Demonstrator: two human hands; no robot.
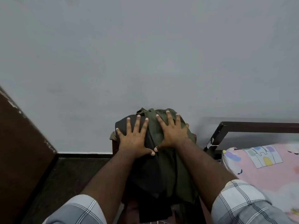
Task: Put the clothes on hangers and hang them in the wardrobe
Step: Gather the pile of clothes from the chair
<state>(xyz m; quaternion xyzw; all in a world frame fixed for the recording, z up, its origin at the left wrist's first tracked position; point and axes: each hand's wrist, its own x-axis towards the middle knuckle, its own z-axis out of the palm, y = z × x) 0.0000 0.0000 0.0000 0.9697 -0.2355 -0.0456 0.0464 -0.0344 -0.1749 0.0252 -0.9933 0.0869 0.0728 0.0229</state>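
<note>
Pressing flat with fingers spread, the left hand point(135, 139) and right hand point(171, 135) are resting on the clothes pile point(161, 167), seemingly about to lift one garment, with no hanger visible.

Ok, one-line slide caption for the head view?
Both hands, left and right, press flat on a pile of dark clothes.

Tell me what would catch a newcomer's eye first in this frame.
Two hands lie flat with spread fingers on a heap of dark clothes at the centre: the left hand on a blackish piece, the right hand on an olive-green one. Behind them a bare grey wall fills the upper frame. At the lower right lies pink bedding printed with a castle.
</note>
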